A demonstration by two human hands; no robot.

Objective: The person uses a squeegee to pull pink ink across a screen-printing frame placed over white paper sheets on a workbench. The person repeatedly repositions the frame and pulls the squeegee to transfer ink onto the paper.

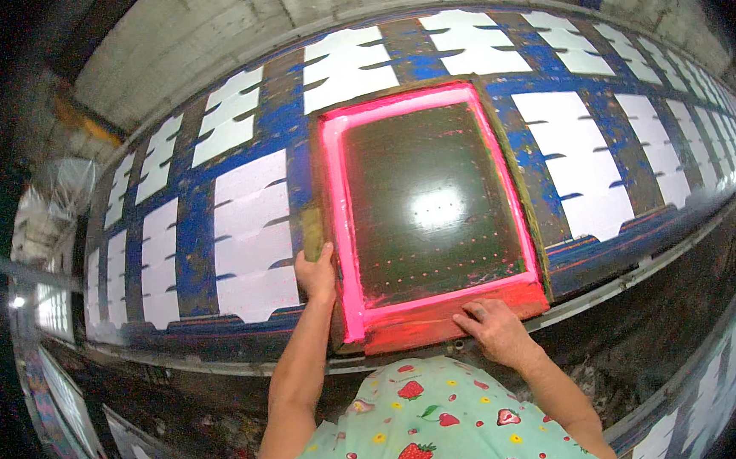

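Note:
A screen printing frame [341, 223] lies on the long table. Bright pink ink lines the inside of its border, around a dark glossy mesh [415, 166]. My left hand [316, 274] is closed on the frame's left side, its thumb up along the edge, just below a worn yellowish-green piece [313, 232]. A red-stained strip [418, 328] runs across the frame's near end. Over that strip my right hand [496, 331] curls its fingers, gripping the near edge right of the middle. Its fingertips are partly hidden.
White cut panels [253, 237] with dark curved slits lie in two rows along the blue-stained table [190, 242], on both sides of the frame. A rail [250, 367] follows the table's near edge. More white panels [713, 410] lie on another table behind me at the lower right.

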